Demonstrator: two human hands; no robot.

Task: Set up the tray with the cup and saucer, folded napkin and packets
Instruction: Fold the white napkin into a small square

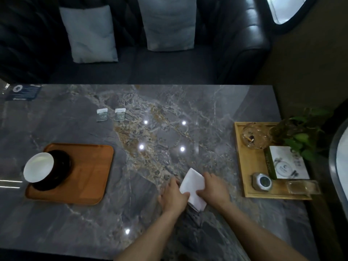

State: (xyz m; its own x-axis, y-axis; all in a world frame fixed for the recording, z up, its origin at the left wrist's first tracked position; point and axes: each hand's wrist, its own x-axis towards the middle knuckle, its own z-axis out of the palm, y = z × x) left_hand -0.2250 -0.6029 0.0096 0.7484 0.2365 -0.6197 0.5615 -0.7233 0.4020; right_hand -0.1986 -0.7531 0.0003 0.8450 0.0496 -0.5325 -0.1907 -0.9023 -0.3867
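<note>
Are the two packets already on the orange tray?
No, both packets lie on the bare table, apart from the orange tray, which holds only the cup and saucer.
</note>
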